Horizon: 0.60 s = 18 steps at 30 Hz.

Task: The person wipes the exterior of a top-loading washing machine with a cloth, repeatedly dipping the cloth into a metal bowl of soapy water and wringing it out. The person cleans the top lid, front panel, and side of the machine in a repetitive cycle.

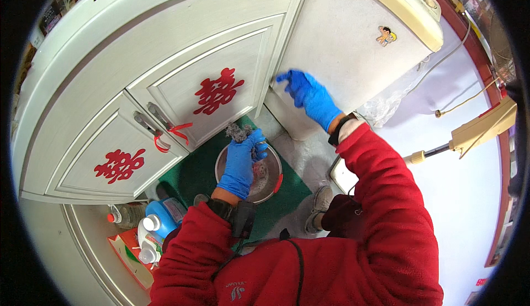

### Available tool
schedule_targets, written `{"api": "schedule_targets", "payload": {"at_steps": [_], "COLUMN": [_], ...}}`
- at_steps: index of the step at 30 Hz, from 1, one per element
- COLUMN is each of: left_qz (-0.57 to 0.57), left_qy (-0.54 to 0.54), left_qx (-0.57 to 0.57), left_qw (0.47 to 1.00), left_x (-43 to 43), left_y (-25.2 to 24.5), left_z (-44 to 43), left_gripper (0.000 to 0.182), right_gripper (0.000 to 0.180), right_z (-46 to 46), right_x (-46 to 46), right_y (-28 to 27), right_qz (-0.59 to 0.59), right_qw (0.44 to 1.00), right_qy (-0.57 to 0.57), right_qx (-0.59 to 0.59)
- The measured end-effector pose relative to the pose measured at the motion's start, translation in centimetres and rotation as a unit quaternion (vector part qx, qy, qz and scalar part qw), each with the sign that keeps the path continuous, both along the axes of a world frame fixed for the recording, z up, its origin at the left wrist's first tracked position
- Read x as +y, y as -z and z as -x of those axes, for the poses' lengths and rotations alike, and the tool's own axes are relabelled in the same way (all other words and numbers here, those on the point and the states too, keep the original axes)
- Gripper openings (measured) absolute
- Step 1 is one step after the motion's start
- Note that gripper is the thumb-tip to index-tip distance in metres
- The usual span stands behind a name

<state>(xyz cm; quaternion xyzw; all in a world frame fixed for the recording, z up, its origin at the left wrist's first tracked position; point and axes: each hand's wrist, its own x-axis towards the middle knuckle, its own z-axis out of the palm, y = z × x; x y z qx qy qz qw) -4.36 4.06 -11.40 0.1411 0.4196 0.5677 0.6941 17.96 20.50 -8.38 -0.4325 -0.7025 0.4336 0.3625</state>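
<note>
My left hand, in a blue rubber glove, is closed around a grey, fluffy-looking wad whose kind I cannot settle. It is above a metal basin with a red patch on its rim and some suds inside. My right hand, gloved in blue too, is raised in front of the white fridge-like appliance door, near its edge beside the cabinet. Its fingers are partly bent and a little blurred, with nothing visible in them. Whether it touches the door cannot be told.
White cabinet doors with red paper cutouts and ribbon-tied handles stand ahead. The basin rests on a green mat. A blue bottle, other bottles and a red box stand lower left. A cream-coloured long-handled device is at right.
</note>
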Motion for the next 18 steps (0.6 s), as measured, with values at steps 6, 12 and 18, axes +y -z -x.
{"api": "schedule_targets", "payload": {"at_steps": [6, 12, 18], "left_qz": [-0.020, -0.015, 0.005], "left_qy": [0.024, 0.058, 0.079], "left_qx": [0.016, 0.012, 0.024], "left_qw": [0.999, 0.998, 0.997], "left_x": [0.3, 0.4, 0.6], "left_y": [0.5, 1.5, 2.2], "left_z": [0.1, -0.9, -1.3], "left_gripper": [0.020, 0.020, 0.020], "right_gripper": [0.026, 0.005, 0.021], "right_z": [-5.4, -10.8, -17.3], "right_x": [-5.1, -10.0, -7.7], "right_y": [2.5, -3.6, -12.5], "right_qz": [0.023, -0.121, -0.275], "right_qw": [0.992, 0.989, 0.869], "right_qy": [-0.047, 0.004, 0.409], "right_qx": [-0.118, -0.085, 0.037]}}
